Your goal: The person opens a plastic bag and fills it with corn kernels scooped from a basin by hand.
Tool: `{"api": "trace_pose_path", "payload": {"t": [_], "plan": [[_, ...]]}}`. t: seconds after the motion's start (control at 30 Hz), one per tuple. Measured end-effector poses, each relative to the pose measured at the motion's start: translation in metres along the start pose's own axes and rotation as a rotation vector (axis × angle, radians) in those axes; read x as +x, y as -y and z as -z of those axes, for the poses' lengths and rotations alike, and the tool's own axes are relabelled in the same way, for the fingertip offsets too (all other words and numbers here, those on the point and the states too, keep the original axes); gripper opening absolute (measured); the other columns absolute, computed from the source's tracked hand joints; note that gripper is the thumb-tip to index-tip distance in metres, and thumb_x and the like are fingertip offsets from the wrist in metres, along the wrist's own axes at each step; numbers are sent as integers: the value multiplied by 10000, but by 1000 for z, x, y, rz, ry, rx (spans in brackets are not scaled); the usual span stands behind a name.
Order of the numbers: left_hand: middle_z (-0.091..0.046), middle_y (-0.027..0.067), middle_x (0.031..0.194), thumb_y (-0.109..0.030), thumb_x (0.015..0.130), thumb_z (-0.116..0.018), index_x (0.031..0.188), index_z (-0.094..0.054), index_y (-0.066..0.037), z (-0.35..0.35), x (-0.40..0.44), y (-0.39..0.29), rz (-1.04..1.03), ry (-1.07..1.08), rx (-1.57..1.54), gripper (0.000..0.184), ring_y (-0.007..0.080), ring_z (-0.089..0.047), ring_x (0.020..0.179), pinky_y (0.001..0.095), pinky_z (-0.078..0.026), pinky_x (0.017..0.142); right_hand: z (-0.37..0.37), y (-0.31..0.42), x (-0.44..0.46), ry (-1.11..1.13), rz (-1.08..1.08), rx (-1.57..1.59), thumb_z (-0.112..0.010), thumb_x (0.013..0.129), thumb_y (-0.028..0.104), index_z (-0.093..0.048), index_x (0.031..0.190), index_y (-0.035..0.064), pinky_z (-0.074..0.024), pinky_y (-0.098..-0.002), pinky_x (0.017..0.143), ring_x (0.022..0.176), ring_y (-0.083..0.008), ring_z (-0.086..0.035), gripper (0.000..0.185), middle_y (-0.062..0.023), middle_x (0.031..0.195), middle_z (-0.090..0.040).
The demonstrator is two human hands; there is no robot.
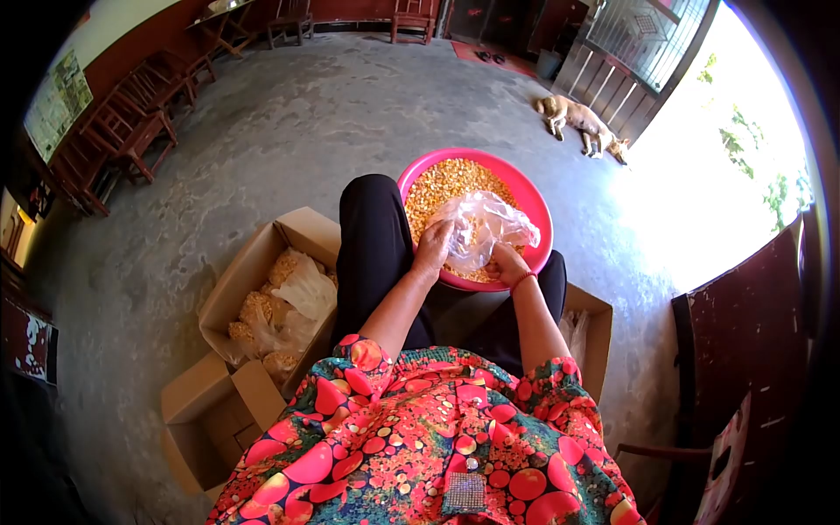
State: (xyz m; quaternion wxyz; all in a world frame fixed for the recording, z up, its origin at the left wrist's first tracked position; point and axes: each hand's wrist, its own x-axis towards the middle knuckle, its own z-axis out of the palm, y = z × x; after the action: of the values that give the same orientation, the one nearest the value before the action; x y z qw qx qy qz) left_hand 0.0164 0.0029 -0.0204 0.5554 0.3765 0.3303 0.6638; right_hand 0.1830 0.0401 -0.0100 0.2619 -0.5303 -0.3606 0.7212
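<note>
In the head view, a clear bag (477, 229) lies between the left hand (433, 248) and the right hand (507, 264), over corn (451, 182) in a pink basin (535, 194). Each grip is closed on the bag's rim, the left at its near left edge, the right at its near right. Packed bags (278, 311) sit in a box (229, 278) beside the left leg (376, 229).

The crumpled plastic bag (479, 229) hides some fingertips of the right hand (507, 263). The right thigh (553, 282) and sleeve (560, 385) cover part of a cardboard box (597, 350), while glare washes out the doorway (691, 166) and the wall poster (58, 105) is illegible.
</note>
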Motion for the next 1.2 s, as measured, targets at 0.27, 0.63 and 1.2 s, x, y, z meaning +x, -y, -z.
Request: {"api": "trace_pose_path", "payload": {"t": [0.27, 0.63, 1.2], "plan": [[-585, 23, 840, -187, 872, -443, 887, -583, -24, -2, -1, 0, -12, -31, 1, 215, 80, -536, 741, 223, -429, 698, 0, 6, -21, 86, 64, 8, -392, 833, 161, -429, 725, 115, -155, -185, 306, 346, -41, -229, 122, 38, 502, -315], [-583, 21, 795, -217, 874, -441, 862, -586, -18, -1, 1, 3, -22, -17, -5, 246, 75, -540, 682, 222, -443, 642, 5, 29, -44, 300, 107, 246, -435, 867, 229, -437, 705, 106, -162, -168, 315, 355, -19, -220, 204, 63, 494, -310], [-586, 26, 756, -235, 878, -427, 897, -571, -35, -3, -2, -7, 95, 21, -22, 247, 92, -547, 642, 214, -443, 572, -34, 35, -34, 70, 405, 42, -445, 835, 179, -553, 937, 4, -454, -264, 698, 770, -155, -554, 230, -95, 918, -573]]}}
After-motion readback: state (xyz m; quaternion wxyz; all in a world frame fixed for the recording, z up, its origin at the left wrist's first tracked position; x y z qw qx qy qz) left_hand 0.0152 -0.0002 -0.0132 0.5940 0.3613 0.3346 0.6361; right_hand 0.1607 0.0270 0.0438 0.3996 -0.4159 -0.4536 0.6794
